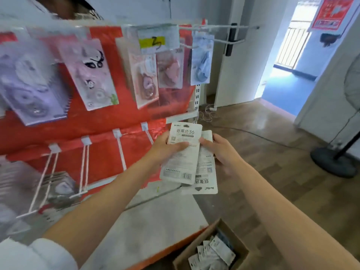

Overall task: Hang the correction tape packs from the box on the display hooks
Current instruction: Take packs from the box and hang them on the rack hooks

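My left hand (pixel 165 147) grips a white correction tape pack (pixel 182 152) with its printed back facing me, hang hole at the top. My right hand (pixel 224 152) holds a second pack (pixel 206 172) partly behind the first, turned upside down. Both packs are in front of the red display board (pixel 109 145). Bare white display hooks (pixel 120 151) stick out from the lower row just left of my left hand. The cardboard box (pixel 206 236) at the bottom right holds several more packs (pixel 212 254).
Upper hooks carry hanging packs (pixel 91 75) in purple, pink and blue. A white shelf base (pixel 152 227) lies below the board. A fan stand (pixel 333 160) is on the wooden floor at right, with a cable across the floor and an open doorway behind.
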`<action>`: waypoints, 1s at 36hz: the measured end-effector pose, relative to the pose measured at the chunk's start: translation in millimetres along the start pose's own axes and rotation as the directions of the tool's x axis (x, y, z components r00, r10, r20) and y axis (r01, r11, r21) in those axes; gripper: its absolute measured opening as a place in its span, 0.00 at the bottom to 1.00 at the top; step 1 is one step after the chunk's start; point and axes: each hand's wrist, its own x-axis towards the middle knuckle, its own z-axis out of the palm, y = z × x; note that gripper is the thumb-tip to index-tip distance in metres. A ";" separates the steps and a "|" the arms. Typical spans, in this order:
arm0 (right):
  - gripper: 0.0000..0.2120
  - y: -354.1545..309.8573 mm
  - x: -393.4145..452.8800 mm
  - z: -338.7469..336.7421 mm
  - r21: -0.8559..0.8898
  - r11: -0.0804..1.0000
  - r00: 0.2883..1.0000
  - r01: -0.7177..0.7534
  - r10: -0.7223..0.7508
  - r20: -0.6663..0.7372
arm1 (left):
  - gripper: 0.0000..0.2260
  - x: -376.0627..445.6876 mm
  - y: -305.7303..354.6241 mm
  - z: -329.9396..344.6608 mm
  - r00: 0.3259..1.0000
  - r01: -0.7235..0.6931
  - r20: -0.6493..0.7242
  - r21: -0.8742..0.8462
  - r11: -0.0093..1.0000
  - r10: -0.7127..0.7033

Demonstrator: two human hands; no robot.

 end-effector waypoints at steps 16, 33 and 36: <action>0.07 -21.2 21.1 180.2 0.176 0.980 0.992 -0.088 0.070 0.109 | 0.09 -87.6 -28.2 -219.4 0.897 0.053 -0.422 -0.190 0.980 -0.130; 0.11 2.3 -18.8 364.5 0.287 0.931 0.945 -0.226 0.138 0.297 | 0.09 -177.7 -60.4 -367.5 0.863 0.006 -0.497 -0.166 0.986 -0.089; 0.18 2.1 -23.7 370.3 0.115 0.969 0.908 -0.218 0.158 0.387 | 0.10 -183.8 -60.0 -385.9 0.851 -0.022 -0.522 -0.150 0.988 -0.060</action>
